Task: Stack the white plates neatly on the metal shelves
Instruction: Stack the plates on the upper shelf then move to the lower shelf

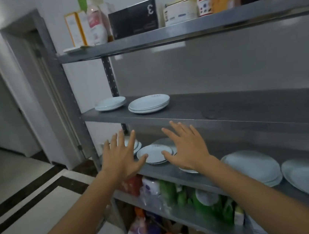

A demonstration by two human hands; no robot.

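Both spread and empty, the left hand (120, 158) at nine o'clock and right hand (186, 148) at three flank stacked round white plates (153, 155).

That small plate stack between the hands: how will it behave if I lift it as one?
The small plate stack looks rigid and glossy, so it is probably slick and breakable. Its plates sit offset, so they may slide apart unless the left hand and right hand support it from both sides.
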